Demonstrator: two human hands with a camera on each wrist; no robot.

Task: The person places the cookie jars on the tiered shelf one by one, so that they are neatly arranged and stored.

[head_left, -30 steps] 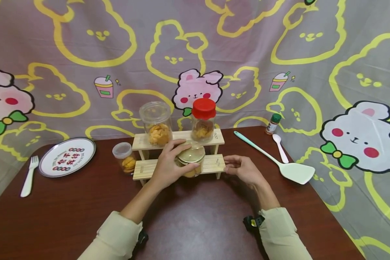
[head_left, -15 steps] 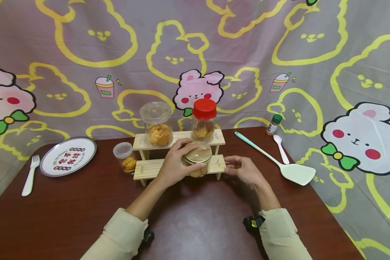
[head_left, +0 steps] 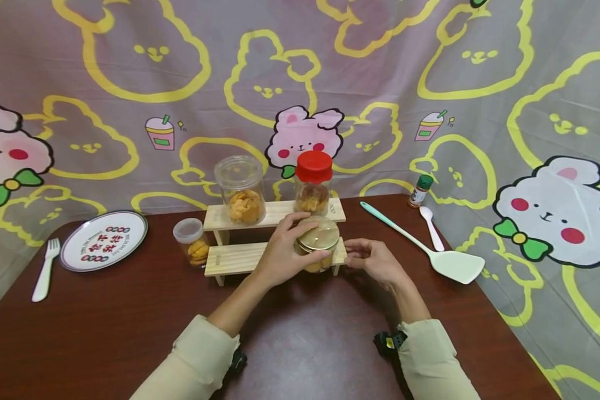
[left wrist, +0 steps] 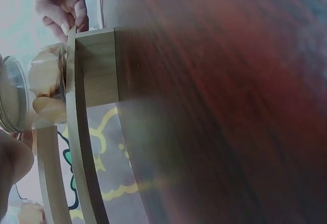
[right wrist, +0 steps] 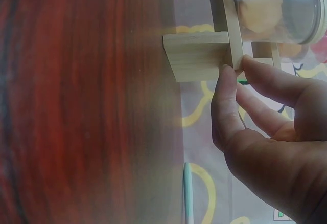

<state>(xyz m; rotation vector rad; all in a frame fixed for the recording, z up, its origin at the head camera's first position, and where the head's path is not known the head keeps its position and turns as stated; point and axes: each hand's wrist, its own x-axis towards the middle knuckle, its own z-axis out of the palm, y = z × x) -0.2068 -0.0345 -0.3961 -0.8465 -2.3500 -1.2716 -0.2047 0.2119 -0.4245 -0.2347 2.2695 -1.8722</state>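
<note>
My left hand (head_left: 279, 251) grips a glass jar (head_left: 320, 234) with a gold lid, fingers and thumb around its lid and upper side. The jar stands upright near the right end of the lower step of a two-tier wooden rack (head_left: 237, 259); in the left wrist view its base meets the board and tan pieces show inside. My right hand (head_left: 377, 260) pinches the right end of that lower board (right wrist: 234, 32) between thumb and fingers. On the upper tier stand a clear-lidded jar (head_left: 245, 205) and a red-lidded jar (head_left: 313, 183), both holding orange-brown snacks.
Left of the rack, a small jar (head_left: 192, 243) stands on the table (head_left: 130, 333). Farther left lie a plate (head_left: 105, 241) and a white fork (head_left: 45, 271). To the right are a spatula (head_left: 455, 265), a white spoon (head_left: 432, 229) and a green-capped bottle (head_left: 420, 191). Patterned cloth hangs behind.
My left hand has moved the gold-lidded jar rightward along the lower step, closer to its right end. The right hand has stayed at the board's end.
</note>
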